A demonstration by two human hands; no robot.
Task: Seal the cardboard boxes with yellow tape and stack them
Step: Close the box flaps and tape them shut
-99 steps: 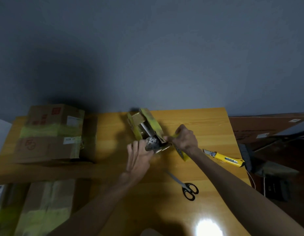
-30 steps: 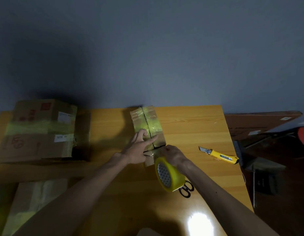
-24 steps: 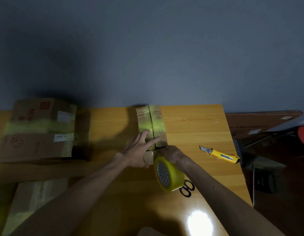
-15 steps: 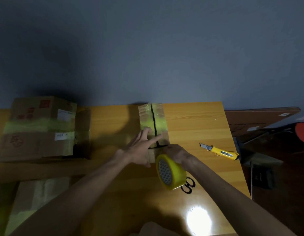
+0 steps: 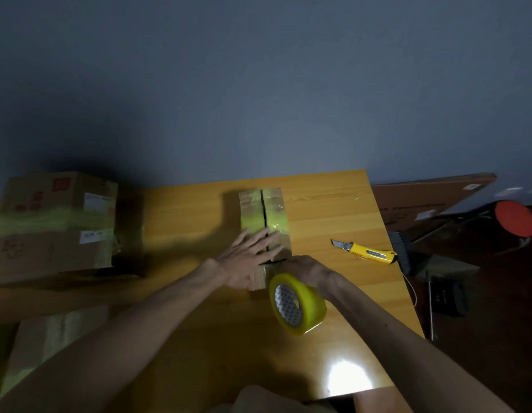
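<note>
Left hand flat on box; right hand grips tape beside it; knife lies right, stacked boxes far left.

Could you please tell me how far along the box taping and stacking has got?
Done: two boxes stacked at the left, banded with yellow tape. In hand: the left hand flattens the small box while the right hand holds the tape roll at its near edge. Left: taping its open seam and stacking it.
</note>
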